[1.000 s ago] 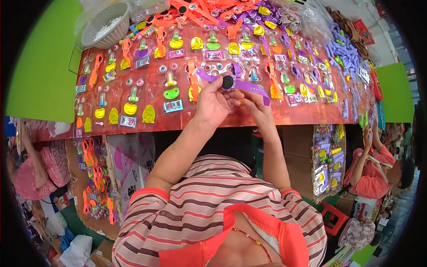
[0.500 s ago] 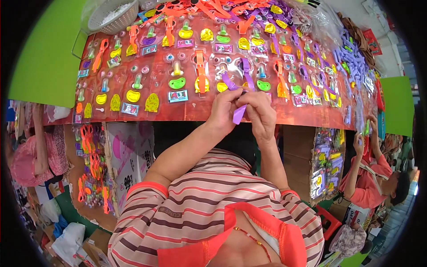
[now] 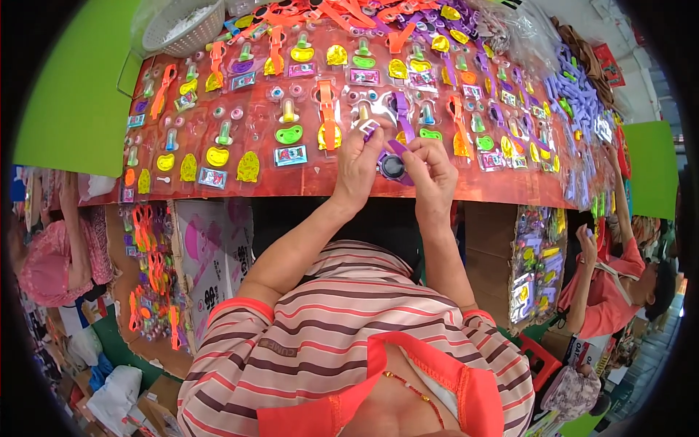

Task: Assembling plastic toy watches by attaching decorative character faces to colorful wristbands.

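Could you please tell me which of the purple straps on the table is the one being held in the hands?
The purple strap with the round dark dial, pinched between the left hand and right hand; the others lie flat on the red table.

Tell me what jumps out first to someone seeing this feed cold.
The red table, covered in rows of small bright plastic toy parts in yellow, green, orange and purple, fills the upper picture. At its near edge the left hand and right hand together hold a purple toy watch with a dark round face. A white basket stands at the far left corner.
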Tool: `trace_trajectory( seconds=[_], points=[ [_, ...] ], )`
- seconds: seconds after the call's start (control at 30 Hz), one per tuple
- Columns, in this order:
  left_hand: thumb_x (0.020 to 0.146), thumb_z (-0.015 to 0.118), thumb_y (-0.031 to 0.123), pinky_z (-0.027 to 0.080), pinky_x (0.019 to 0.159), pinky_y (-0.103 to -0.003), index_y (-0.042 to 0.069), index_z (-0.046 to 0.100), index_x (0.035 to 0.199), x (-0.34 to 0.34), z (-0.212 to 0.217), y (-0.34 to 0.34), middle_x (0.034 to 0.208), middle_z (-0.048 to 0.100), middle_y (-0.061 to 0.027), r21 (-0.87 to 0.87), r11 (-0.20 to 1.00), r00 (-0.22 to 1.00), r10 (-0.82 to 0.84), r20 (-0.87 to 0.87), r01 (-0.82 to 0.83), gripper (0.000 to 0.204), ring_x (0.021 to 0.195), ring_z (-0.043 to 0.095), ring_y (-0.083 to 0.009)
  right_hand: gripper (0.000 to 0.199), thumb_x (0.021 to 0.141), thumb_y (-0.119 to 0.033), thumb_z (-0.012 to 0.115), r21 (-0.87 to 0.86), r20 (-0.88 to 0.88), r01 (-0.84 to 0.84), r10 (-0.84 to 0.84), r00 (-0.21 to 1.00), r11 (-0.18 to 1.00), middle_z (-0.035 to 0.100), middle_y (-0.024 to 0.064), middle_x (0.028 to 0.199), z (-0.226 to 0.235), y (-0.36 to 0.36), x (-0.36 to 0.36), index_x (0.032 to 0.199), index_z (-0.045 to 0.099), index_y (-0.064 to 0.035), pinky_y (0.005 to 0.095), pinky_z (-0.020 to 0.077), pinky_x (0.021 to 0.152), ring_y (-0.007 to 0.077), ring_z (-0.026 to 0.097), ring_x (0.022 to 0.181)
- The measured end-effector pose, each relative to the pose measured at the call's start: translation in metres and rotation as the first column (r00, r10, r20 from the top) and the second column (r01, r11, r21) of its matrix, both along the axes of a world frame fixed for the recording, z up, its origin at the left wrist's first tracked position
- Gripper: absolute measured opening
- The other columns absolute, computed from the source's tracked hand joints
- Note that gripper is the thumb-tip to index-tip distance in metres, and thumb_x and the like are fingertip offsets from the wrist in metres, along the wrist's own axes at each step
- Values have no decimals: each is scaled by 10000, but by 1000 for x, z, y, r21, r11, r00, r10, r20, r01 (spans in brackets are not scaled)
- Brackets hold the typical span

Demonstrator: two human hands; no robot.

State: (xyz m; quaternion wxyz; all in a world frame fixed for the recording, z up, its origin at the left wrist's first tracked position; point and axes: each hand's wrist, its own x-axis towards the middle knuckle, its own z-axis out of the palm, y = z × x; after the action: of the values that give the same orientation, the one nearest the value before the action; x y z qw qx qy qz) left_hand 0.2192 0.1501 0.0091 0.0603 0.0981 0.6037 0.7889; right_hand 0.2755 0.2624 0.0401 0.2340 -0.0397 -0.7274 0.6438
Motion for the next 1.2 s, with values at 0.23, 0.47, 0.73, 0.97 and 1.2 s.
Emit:
trace_trajectory(
  seconds=[0.23, 0.47, 0.73, 0.97, 1.2],
  points=[
    [868, 486, 17, 485, 706, -283, 115, 553, 1271, -4, 4, -1, 1003, 659, -141, -147, 982, 924, 55, -378, -118, 420, 803, 629, -170, 174, 814, -96, 629, -490, 110, -142, 222, 969, 860, 549, 10, 880, 10, 3, -7, 663, 576, -27, 225, 331, 707, 65, 454, 763],
    [765, 389, -85, 491, 752, -278, 98, 568, 1261, -5, 7, -4, 1076, 655, -142, -265, 962, 919, -49, -390, -61, 559, 865, 641, -189, 128, 796, -108, 635, -558, 219, -67, 225, 949, 827, 566, -15, 767, 4, 4, -9, 686, 617, -43, 220, 345, 668, 50, 467, 700],
    [789, 441, -93, 479, 827, -322, 48, 595, 1200, -3, 8, -4, 1001, 644, -129, -262, 964, 877, -78, -474, -55, 461, 961, 623, -261, 82, 807, -114, 617, -636, 157, -135, 299, 941, 759, 553, -39, 736, -1, 1, -4, 776, 640, -42, 212, 344, 650, 35, 464, 669],
    [789, 450, -91, 484, 724, -340, 63, 574, 1237, -3, 14, 3, 978, 575, -130, -368, 930, 794, -214, -569, -14, 490, 851, 606, -281, 254, 879, -143, 577, -524, 116, -67, 149, 982, 849, 444, -51, 728, 0, -7, -6, 650, 505, -63, 226, 320, 636, 35, 394, 676],
    [847, 497, 27, 502, 618, -402, 33, 563, 1197, 6, 20, 32, 928, 590, -161, -456, 881, 764, -207, -611, -126, 356, 776, 612, -350, 152, 966, -173, 458, -407, -170, 215, -305, 937, 888, 467, 13, 928, -13, -19, -16, 1002, 477, -27, 228, 395, 755, 94, 449, 848]
  ],
)
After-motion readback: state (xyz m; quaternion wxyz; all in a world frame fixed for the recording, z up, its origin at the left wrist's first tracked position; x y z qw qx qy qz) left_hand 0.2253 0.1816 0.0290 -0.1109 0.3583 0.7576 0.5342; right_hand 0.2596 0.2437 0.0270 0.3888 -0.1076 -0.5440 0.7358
